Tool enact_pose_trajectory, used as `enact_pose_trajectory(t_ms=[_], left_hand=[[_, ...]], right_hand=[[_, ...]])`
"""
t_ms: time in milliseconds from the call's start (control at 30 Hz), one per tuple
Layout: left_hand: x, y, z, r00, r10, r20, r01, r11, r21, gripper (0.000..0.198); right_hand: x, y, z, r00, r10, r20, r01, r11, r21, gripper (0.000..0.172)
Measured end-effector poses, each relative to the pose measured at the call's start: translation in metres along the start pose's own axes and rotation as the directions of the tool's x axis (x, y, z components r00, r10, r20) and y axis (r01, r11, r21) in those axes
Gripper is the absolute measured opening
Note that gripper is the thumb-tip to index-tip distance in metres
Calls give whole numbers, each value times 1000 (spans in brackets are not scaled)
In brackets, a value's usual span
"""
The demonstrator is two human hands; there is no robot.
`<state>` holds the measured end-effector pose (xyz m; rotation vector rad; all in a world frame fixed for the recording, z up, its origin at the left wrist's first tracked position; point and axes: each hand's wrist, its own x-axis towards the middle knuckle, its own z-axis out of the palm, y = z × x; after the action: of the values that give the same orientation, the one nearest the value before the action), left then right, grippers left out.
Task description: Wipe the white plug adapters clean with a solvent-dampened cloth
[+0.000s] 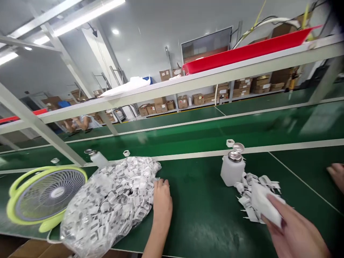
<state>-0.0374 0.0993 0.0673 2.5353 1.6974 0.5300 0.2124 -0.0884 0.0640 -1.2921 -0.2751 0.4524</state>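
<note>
My left hand (pixel 162 200) is at the right edge of a large clear plastic bag (pixel 113 200) full of small white plastic parts. Its fingers are curled, and whatever they hold is hidden. In my right hand (pixel 292 225) is a folded white cloth (pixel 266 204), pinched between thumb and fingers. This cloth is over a loose pile of white plastic parts (pixel 248 209) on the green table. Just behind the pile stands a white dispenser bottle (pixel 232 170) with a metal top, its lid flipped up.
A yellow-green fan (pixel 51 195) lies left of the bag, and a second bottle (pixel 98 157) stands behind it. Small white pieces (pixel 126 153) sit along the conveyor's edge. Overhead runs a shelf with a red tray (pixel 247 52). Another person's hand (pixel 337 175) shows at the right.
</note>
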Motion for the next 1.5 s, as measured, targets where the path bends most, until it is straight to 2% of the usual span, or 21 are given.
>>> enact_pose_trajectory(t_ms=[33, 100, 133, 200, 267, 333, 433, 500, 600, 700, 767, 833, 900, 967, 1067, 1133, 1200, 1300, 1367, 1500], left_hand=[[1, 1, -2, 1000, 2, 21, -2, 1000, 6, 62], [4, 4, -4, 998, -1, 60, 0, 1000, 11, 57], [5, 6, -5, 997, -4, 78, 3, 1000, 9, 54], [6, 11, -5, 993, -12, 113, 13, 1000, -10, 45], [3, 20, -3, 989, -23, 147, 31, 998, -55, 36], [-6, 34, 0, 982, -24, 188, 49, 990, -132, 31], [-27, 55, 1, 968, 19, 251, 57, 954, -295, 28], [-43, 62, 0, 956, 51, 288, 71, 915, -397, 35], [-61, 56, -2, 944, 25, 329, 166, 825, -540, 55], [-71, 42, -3, 929, -14, 371, 255, 751, -610, 60], [-76, 39, -2, 917, -5, 399, 269, 748, -607, 60], [-81, 45, 1, 918, -18, 396, 273, 752, -599, 59], [-88, 56, 7, 935, -36, 352, 255, 760, -598, 56], [-94, 66, 13, 956, -26, 294, 206, 772, -602, 45], [-97, 71, 19, 968, 37, 249, 124, 788, -603, 29], [-96, 68, 20, 965, 95, 243, 74, 794, -604, 34], [-94, 63, 21, 964, 166, 206, -6, 792, -611, 43], [-93, 58, 26, 970, 226, 84, -128, 777, -616, 48], [-95, 56, 31, 973, 228, 33, -161, 776, -610, 49], [-98, 56, 38, 975, 220, 6, -172, 779, -603, 51]], right_hand=[[10, -9, 7, 992, -115, -42, 109, 987, -122, 36], [33, -30, 18, 934, -348, -83, 301, 889, -344, 42], [44, -40, 23, 890, -452, -62, 382, 812, -440, 42], [61, -56, 30, 814, -571, 107, 522, 639, -565, 37], [71, -65, 36, 734, -576, 361, 653, 449, -610, 32], [75, -66, 41, 662, -513, 547, 736, 307, -603, 32], [78, -62, 46, 607, -465, 644, 776, 174, -606, 35], [80, -61, 47, 588, -466, 661, 783, 121, -610, 33], [78, -61, 44, 562, -501, 659, 794, 104, -598, 30], [62, -53, 38, 544, -588, 598, 805, 165, -570, 29], [42, -40, 33, 535, -629, 563, 817, 217, -534, 27], [20, -21, 30, 554, -587, 591, 827, 307, -471, 27], [0, 0, 28, 580, -480, 658, 811, 420, -408, 28], [-15, 20, 25, 589, -385, 710, 782, 494, -381, 29], [-29, 40, 22, 575, -339, 744, 784, 489, -383, 32], [-35, 48, 20, 558, -330, 761, 795, 475, -377, 36], [-41, 53, 20, 505, -316, 803, 831, 430, -353, 41], [-49, 60, 19, 353, -285, 891, 908, 335, -253, 48], [-55, 64, 17, 265, -282, 922, 940, 290, -181, 51], [-62, 69, 8, 151, -319, 936, 981, 167, -101, 47]])
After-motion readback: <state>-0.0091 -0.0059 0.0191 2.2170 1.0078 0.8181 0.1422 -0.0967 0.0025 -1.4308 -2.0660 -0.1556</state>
